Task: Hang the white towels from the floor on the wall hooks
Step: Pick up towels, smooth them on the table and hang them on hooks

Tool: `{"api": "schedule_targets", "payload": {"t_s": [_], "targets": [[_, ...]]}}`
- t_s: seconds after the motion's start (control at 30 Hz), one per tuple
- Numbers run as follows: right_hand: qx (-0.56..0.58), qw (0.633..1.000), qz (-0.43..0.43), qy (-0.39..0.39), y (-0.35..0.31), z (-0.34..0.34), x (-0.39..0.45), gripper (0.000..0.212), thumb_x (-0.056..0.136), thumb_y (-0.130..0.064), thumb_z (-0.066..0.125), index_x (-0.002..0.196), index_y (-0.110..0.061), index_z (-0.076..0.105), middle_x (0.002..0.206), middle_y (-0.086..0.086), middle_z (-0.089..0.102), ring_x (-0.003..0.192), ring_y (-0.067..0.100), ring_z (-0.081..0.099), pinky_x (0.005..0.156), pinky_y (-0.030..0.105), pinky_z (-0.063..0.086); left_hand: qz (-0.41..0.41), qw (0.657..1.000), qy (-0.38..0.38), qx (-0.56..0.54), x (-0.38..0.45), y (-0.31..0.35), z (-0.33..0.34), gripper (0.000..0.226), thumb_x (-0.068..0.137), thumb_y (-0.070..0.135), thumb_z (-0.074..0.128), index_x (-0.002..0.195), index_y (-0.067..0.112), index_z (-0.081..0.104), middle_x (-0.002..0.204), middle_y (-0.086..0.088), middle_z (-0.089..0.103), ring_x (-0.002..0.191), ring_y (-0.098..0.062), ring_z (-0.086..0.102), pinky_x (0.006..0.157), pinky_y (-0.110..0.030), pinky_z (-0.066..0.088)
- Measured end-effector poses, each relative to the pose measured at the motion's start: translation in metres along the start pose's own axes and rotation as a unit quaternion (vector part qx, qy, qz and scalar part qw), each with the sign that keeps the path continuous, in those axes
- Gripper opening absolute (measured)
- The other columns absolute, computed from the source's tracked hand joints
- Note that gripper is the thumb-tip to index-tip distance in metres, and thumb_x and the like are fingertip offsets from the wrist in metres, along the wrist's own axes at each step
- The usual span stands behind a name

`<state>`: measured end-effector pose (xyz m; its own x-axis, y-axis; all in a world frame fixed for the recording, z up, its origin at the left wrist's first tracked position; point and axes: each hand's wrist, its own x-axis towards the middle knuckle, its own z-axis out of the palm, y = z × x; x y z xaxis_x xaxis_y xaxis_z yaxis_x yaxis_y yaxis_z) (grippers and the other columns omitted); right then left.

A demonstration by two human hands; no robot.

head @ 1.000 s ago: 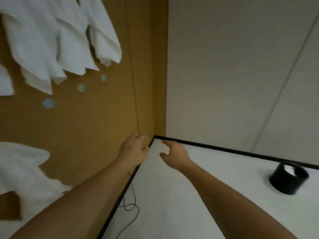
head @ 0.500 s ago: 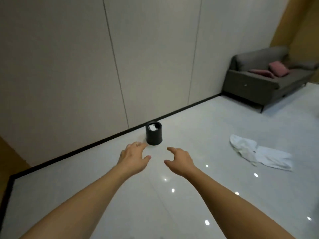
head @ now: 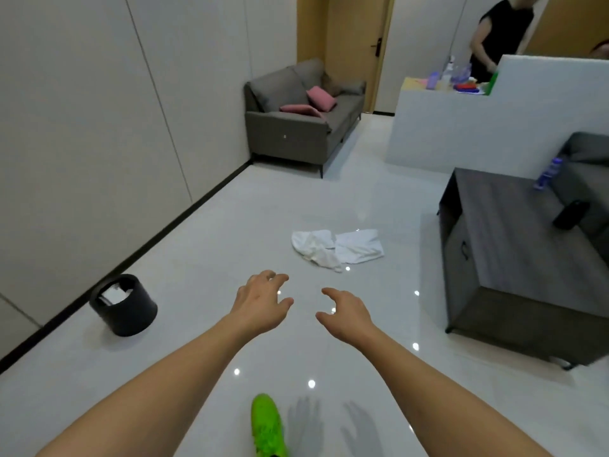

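White towels (head: 336, 249) now nearer, centred

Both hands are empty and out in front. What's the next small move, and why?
Probably step forward toward the white towels and lower both hands to them. The left hand and right hand hold nothing, and the towels lie crumpled on the floor farther ahead, beyond the fingertips.

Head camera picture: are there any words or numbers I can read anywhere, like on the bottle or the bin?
No text can be read anywhere.
Bottle on the dark cabinet: it has a blue label, too blurred to read.
Things on the white counter far back: too small and blurred to read.
Black bin, white towels, grey sofa: no writing shows.
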<state>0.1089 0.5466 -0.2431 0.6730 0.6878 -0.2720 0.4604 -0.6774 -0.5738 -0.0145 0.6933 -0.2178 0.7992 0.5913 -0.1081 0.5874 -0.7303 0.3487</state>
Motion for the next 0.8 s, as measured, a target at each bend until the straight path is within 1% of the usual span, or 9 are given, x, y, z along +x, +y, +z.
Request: {"api": "schedule_targets", "payload": {"t_s": [0.1, 0.27, 0.4, 0.53, 0.63, 0.8], "targets": [[0.009, 0.999, 0.034, 0.016, 0.013, -0.016, 0.056, 0.065, 0.089, -0.038, 0.060, 0.149, -0.028, 0.038, 0.146, 0.001, 0.047, 0.134, 0.024, 0.043, 0.107, 0.036, 0.040, 0.036, 0.999, -0.019, -0.003, 0.075, 0.008, 0.009, 0.056, 0.095, 0.046, 0.050, 0.146, 0.029, 0.039, 0.152, -0.001, 0.036, 0.139, -0.023, 0.033, 0.113, -0.042, 0.032], [0.013, 0.995, 0.094, 0.006, 0.015, -0.042, 0.158, 0.065, 0.088, -0.037, 0.062, 0.149, -0.026, 0.039, 0.144, 0.003, 0.048, 0.132, 0.024, 0.046, 0.107, 0.036, 0.041, 0.061, 0.996, -0.069, 0.002, 0.201, 0.006, 0.010, 0.057, 0.095, 0.045, 0.050, 0.148, 0.027, 0.037, 0.152, -0.002, 0.036, 0.138, -0.025, 0.033, 0.112, -0.042, 0.033], [0.022, 0.992, 0.121, 0.001, 0.007, -0.062, 0.235, 0.066, 0.088, -0.035, 0.062, 0.149, -0.025, 0.039, 0.142, 0.004, 0.050, 0.127, 0.023, 0.051, 0.104, 0.035, 0.044, 0.064, 0.994, -0.092, -0.001, 0.289, -0.001, -0.002, 0.058, 0.095, 0.044, 0.051, 0.148, 0.025, 0.038, 0.151, -0.002, 0.038, 0.137, -0.027, 0.035, 0.110, -0.042, 0.035], [0.039, 0.990, 0.135, -0.010, 0.007, -0.069, 0.296, 0.065, 0.089, -0.034, 0.062, 0.149, -0.023, 0.040, 0.142, 0.004, 0.052, 0.127, 0.023, 0.051, 0.103, 0.031, 0.043, 0.066, 0.992, -0.108, 0.010, 0.360, -0.010, -0.006, 0.057, 0.095, 0.043, 0.052, 0.147, 0.023, 0.040, 0.148, -0.003, 0.041, 0.135, -0.026, 0.038, 0.108, -0.042, 0.037], [0.051, 0.986, 0.154, -0.033, 0.016, -0.069, 0.338, 0.064, 0.089, -0.033, 0.062, 0.148, -0.022, 0.041, 0.144, 0.005, 0.050, 0.130, 0.023, 0.049, 0.105, 0.031, 0.041, 0.062, 0.990, -0.127, 0.011, 0.409, -0.018, 0.004, 0.055, 0.094, 0.042, 0.052, 0.145, 0.023, 0.043, 0.145, -0.003, 0.044, 0.132, -0.026, 0.041, 0.106, -0.042, 0.040], [0.064, 0.979, 0.187, -0.056, 0.048, -0.077, 0.426, 0.065, 0.086, -0.033, 0.065, 0.147, -0.022, 0.044, 0.140, 0.007, 0.054, 0.130, 0.021, 0.049, 0.105, 0.029, 0.040, 0.040, 0.987, -0.158, 0.011, 0.498, -0.020, 0.031, 0.054, 0.094, 0.041, 0.053, 0.144, 0.023, 0.044, 0.147, -0.003, 0.042, 0.133, -0.025, 0.041, 0.106, -0.041, 0.041]]}}
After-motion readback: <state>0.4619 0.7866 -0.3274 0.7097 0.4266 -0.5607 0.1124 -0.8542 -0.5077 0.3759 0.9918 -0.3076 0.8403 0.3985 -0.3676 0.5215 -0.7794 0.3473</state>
